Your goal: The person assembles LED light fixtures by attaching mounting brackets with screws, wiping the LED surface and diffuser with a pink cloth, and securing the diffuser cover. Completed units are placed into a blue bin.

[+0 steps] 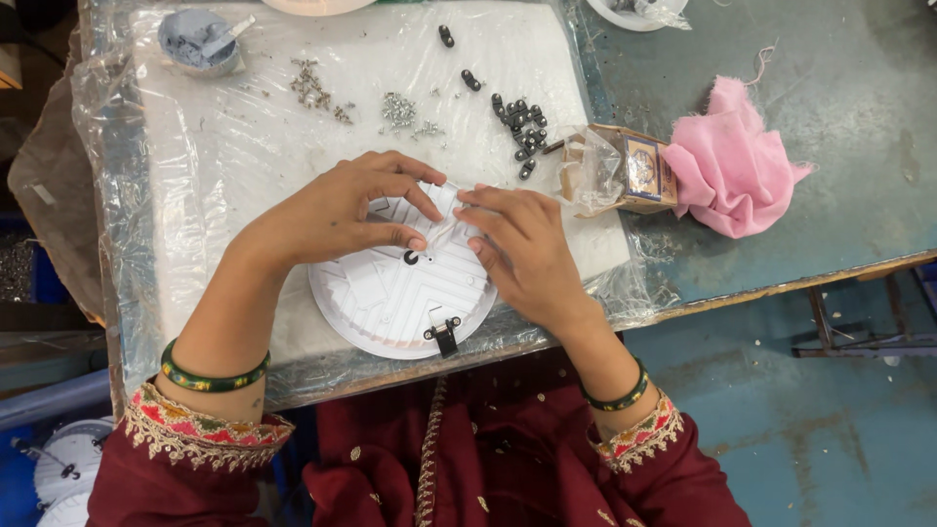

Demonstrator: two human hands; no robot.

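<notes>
**Seating a small part on the round white plate – two-hand pinch**

The round white plate (395, 293) lies flat on the plastic-wrapped white pad (234, 146), right at the near edge of the bench (839, 107), with a black spring clip (444, 335) on its near rim. Both hands sit on its far half. The left hand (337, 210) has thumb and forefinger curled down beside a small black piece (411, 258) near the centre; the right hand (522, 249) pinches something tiny at the plate's far rim. Can't tell what it is, the fingers hide it. So both grips are closed in a fine pinch, neither wrapped round anything big.

My take on doing this well: keep the wrists resting so the plate can't slide on that slick plastic, and press straight down, not sideways.

Spare parts are well apart toward the far edge: black clips (519, 122), little screws (398, 112). Pink cloth (732, 166) and a small carton (639, 171) sit to the right.
</notes>
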